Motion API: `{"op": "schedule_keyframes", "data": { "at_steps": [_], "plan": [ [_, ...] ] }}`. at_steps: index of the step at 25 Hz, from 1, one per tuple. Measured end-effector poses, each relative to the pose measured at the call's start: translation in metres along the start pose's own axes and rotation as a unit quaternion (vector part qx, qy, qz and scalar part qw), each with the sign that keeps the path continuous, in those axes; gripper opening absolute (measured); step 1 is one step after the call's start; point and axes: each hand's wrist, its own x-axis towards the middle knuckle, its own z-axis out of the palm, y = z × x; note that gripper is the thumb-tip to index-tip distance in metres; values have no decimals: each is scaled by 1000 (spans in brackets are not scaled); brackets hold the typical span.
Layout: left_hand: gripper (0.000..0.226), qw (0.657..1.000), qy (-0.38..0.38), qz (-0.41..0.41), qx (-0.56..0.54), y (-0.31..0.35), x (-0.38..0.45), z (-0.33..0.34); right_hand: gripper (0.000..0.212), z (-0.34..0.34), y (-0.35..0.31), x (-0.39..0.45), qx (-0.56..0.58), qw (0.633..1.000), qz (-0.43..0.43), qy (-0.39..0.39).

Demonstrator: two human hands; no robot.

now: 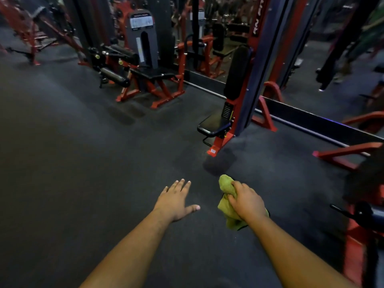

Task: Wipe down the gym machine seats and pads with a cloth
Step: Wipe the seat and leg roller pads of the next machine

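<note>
Right hand (246, 201) grips cloth (227, 206).

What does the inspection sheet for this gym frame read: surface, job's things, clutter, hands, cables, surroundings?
Surface: dark rubber floor, bare where visible.
Job's things: green cloth bunched in the right hand; black seat and upright back pad ahead, untouched.
Clutter: nothing seen.
Hands: left hand open, fingers spread, holding nothing; right hand grips the cloth.
Cables: nothing seen.
Surroundings: red-framed leg machine, wall mirror.
</note>
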Motion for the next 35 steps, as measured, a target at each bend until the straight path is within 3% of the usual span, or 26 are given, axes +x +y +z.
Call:
{"op": "schedule_keyframes", "data": {
  "at_steps": [4,18,27,35],
  "plan": [
    [101,999,-13,45,26,-28,105,-29,44,12,-9,91,14,999,41,3],
    [101,994,-65,82,37,-114,478,-115,47,29,-29,459,54,993,107,-20],
    [99,972,-146,175,50,-171,747,-127,53,87,-37,669,104,962,252,-12],
    [94,963,-199,173,54,-173,963,-76,52,172,17,846,159,935,316,11]
  ]
}}
